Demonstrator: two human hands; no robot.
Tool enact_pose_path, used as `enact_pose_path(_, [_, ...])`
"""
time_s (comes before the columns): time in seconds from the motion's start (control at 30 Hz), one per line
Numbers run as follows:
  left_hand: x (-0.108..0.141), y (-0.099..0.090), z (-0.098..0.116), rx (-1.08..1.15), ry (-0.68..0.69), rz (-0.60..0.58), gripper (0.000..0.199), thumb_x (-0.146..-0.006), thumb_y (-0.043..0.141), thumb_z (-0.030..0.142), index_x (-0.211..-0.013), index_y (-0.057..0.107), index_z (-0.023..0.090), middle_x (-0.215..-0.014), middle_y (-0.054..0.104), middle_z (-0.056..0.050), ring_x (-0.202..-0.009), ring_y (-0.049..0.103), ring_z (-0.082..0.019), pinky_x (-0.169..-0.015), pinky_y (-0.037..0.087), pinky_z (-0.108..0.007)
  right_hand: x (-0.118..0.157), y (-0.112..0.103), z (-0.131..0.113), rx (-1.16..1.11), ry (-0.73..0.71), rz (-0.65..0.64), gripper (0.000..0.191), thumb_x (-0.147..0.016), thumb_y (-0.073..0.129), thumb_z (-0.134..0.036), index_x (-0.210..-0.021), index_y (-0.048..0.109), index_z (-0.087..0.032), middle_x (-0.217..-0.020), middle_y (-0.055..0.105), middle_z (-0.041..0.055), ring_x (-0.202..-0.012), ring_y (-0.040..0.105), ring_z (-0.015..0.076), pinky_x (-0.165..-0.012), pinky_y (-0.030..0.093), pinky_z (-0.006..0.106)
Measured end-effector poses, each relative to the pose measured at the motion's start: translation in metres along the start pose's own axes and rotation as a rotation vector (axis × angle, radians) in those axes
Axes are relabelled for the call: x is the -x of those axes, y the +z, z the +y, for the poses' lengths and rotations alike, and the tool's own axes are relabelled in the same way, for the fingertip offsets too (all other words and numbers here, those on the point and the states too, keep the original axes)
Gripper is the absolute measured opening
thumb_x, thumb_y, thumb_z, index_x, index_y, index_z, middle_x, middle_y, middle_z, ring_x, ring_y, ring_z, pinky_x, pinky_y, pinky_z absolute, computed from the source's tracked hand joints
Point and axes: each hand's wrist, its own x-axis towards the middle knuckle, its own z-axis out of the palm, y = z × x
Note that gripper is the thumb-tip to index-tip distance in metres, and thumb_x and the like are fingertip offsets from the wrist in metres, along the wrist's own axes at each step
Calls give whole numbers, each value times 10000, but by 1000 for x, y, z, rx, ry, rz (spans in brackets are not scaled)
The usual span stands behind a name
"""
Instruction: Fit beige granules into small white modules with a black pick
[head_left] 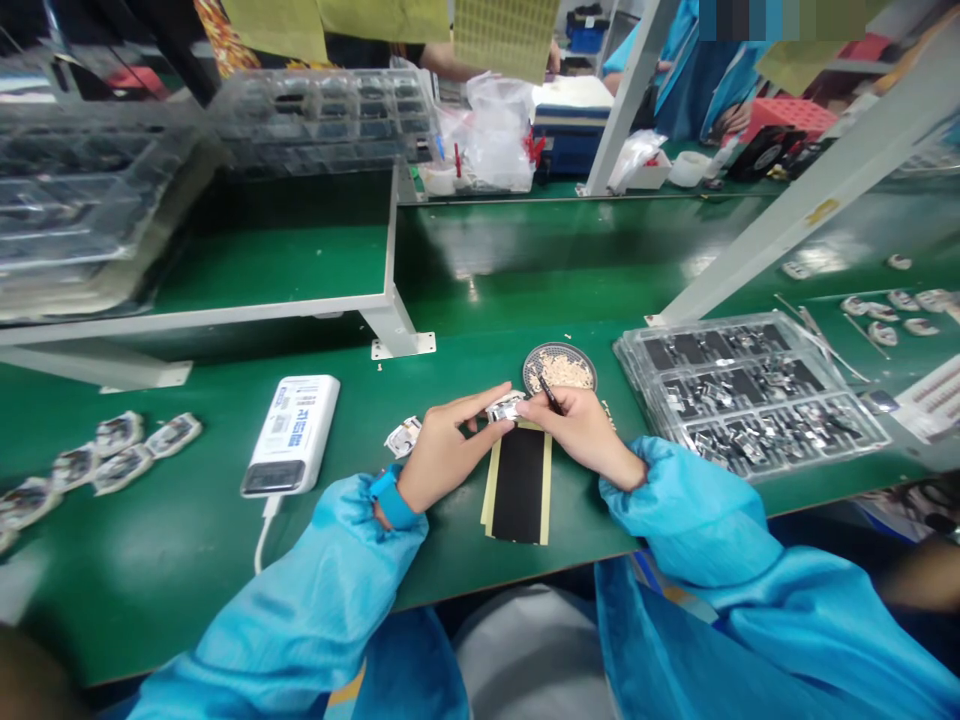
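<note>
My left hand has its fingers closed around a small white-and-silver part, held above the green bench. On the part's right side rest the fingertips of my right hand, which grips a slim black tool; whether it is tweezers I cannot tell. Below both hands lies a black sheet with yellow edges. Just behind the right hand stands a round dish of tiny beige pieces. Another small white-rimmed part lies beside my left hand.
A white power bank with a cable lies at left, near several similar white-rimmed parts. Stacked clear trays of small metal parts stand at right. A white-framed shelf and a slanted post rise behind. Across the bench another person's hand shows.
</note>
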Motion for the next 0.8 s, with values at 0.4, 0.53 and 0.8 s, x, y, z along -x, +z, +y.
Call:
enact_pose_path(0.4, [0, 12, 5, 668, -205, -97, 529, -795, 783, 308, -1275, 651, 130, -1295, 657, -139, -1127, 681, -245, -987, 598, -386, 3, 12, -5, -164, -91, 11, 372, -782, 765, -423, -997, 602, -167, -890, 629, 43, -756, 578, 127, -606, 450, 240])
enact_pose_path(0.53, [0, 13, 5, 661, -111, -87, 416, -835, 741, 275, -1229, 681, 155, -1321, 616, -130, -1106, 683, -220, -957, 606, -334, 3, 15, -3, -227, -78, -25, 370, -789, 764, -428, -1021, 634, -171, -916, 658, 46, -814, 621, 147, -726, 518, 276])
enact_pose_path(0.8, [5, 20, -7, 298, -72, -9, 457, -906, 652, 316, -1346, 606, 202, -1198, 664, -97, -1000, 680, -164, -922, 578, -307, -1, 16, 2, -121, -54, 15, 360, -759, 791, -462, -927, 691, -160, -847, 696, 41, -694, 581, 133, -651, 454, 264])
